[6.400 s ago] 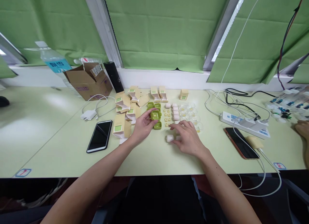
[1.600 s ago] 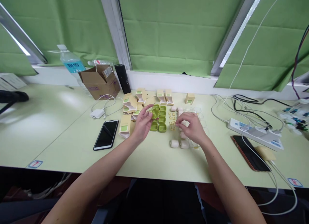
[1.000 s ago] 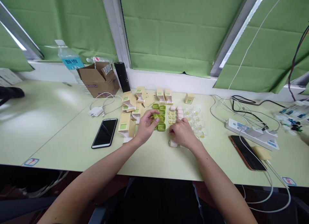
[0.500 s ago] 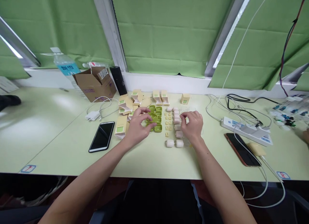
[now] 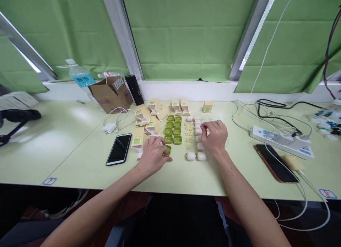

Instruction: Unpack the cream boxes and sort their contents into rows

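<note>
My left hand (image 5: 153, 154) grips a small green square dish (image 5: 167, 151) by its edges, low over the table. Beyond it, several like green dishes (image 5: 177, 139) stand in two columns. My right hand (image 5: 215, 136) is closed in a pinch above a column of small white rounded pieces (image 5: 201, 146); what its fingertips hold, if anything, is hidden. Two larger-looking white pieces (image 5: 190, 156) lie side by side nearer me. Between dishes and white pieces are rows of tiny yellow clips (image 5: 187, 134). Clear plastic pieces lie partly behind my right hand.
Small cream boxes (image 5: 138, 140), several opened, lie left of the dishes; one cream box (image 5: 207, 106) stands at the back. A phone (image 5: 119, 149) lies at left. To the right are a power strip (image 5: 282, 142), cables and another phone (image 5: 274, 163). A cardboard carton (image 5: 110, 96) stands behind.
My left hand has moved toward me, carrying one green dish away from the others. My right hand stays pinched over the white pieces. The view has shifted slightly left.
</note>
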{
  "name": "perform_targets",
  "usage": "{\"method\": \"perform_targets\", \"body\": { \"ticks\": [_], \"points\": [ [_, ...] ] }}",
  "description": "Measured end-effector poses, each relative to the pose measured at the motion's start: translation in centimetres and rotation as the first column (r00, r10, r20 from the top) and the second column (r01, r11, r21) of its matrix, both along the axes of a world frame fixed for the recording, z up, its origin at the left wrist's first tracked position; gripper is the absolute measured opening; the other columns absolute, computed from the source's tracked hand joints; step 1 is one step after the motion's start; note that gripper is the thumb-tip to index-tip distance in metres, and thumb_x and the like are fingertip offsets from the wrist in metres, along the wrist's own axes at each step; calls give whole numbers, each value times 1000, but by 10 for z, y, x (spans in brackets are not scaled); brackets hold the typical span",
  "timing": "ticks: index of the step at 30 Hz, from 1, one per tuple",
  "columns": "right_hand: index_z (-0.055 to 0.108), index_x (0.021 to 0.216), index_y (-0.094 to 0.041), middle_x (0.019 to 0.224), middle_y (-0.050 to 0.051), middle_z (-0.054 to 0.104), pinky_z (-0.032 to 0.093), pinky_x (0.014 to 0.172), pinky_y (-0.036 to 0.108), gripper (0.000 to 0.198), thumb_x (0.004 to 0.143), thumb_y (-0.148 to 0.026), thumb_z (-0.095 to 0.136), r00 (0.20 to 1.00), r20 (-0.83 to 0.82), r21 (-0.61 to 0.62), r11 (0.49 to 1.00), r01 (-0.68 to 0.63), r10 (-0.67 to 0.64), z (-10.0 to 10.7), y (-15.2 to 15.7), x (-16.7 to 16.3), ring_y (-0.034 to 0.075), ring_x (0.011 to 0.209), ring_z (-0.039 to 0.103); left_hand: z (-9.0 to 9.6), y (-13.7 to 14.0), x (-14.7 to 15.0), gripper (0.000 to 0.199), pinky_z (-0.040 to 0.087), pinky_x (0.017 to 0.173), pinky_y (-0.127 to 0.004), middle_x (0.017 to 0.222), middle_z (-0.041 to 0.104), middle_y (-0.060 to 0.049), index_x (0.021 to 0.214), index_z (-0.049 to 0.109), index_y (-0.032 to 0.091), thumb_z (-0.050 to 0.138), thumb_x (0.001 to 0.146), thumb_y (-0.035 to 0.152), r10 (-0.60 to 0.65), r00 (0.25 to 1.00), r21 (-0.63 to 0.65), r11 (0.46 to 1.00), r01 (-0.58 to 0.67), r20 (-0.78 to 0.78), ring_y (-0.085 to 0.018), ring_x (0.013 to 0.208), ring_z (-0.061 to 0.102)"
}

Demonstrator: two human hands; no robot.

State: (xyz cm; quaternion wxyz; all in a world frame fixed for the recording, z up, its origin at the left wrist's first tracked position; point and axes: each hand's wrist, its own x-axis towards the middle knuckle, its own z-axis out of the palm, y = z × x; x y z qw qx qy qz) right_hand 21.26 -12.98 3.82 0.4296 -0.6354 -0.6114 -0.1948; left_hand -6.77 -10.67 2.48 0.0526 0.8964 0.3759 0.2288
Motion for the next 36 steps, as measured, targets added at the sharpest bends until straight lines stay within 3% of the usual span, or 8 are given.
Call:
{"method": "perform_targets", "body": {
  "ticks": [7, 15, 19, 23, 27, 31, 36],
  "points": [
    [67, 79, -22, 78, 5, 75, 38, 71, 38, 17, 92, -16, 58, 999, 41, 148, 989, 3, -9, 1, -1, -2, 24, 77, 52, 5, 9, 17, 29, 40, 91, -48, 112, 62, -8, 68, 64, 18, 88, 78, 31, 18, 991, -97, 995, -32, -135, -32, 112, 47],
    [67, 79, -23, 78, 6, 74, 38, 71, 39, 16, 92, -17, 59, 1000, 16, 115, 993, -1, -1, 2, -1, -3, 24, 78, 53, 12, 14, 14, 28, 41, 93, -51, 114, 62, -8, 76, 71, 21, 92, 72, 38, 9, 992, -97, 995, -21, -123, -34, 114, 48],
    [67, 79, -23, 77, 5, 74, 39, 71, 38, 17, 92, -18, 58, 1000, 22, 140, 990, -1, -2, 3, -1, -3, 24, 77, 53, 31, 22, 4, 18, 39, 101, -52, 110, 63, -8, 84, 69, 23, 77, 86, 39, 51, 994, -32, 998, -48, 92, -32, 116, 49],
    [67, 78, -23, 78, 5, 75, 40, 71, 38, 17, 91, -18, 57, 1000, -1, 130, 991, 12, -12, 3, -2, -2, 24, 76, 54, 50, 43, 9, 6, 43, 102, -45, 102, 66, -6, 91, 63, 23, 61, 94, 27, 81, 912, 70, 990, -119, 402, -26, 109, 55],
    [67, 78, -23, 78, 5, 76, 42, 70, 37, 16, 90, -18, 57, 998, -47, 136, 990, 37, -31, 3, -2, -1, 23, 75, 54, 52, 67, 27, 2, 48, 88, -38, 97, 69, -4, 91, 60, 22, 59, 92, 23, 157, 822, -30, 985, -168, 547, -23, 98, 59],
    [67, 80, -23, 77, 4, 75, 43, 68, 36, 14, 89, -20, 57, 993, -106, 138, 988, 69, -55, 2, -2, 2, 23, 73, 55, 42, 74, 35, 2, 47, 93, -40, 96, 70, -4, 90, 62, 22, 60, 89, 22, 126, 866, -83, 992, -98, 485, -24, 102, 59],
    [67, 80, -24, 75, 4, 74, 43, 67, 35, 14, 90, -22, 57, 987, -143, 136, 986, 94, -74, 3, -2, 2, 22, 73, 55, 34, 64, 27, 9, 44, 95, -45, 89, 71, -5, 83, 71, 22, 62, 86, 20, -93, 979, -124, 985, 116, 181, -28, 104, 55]
  ]
}}
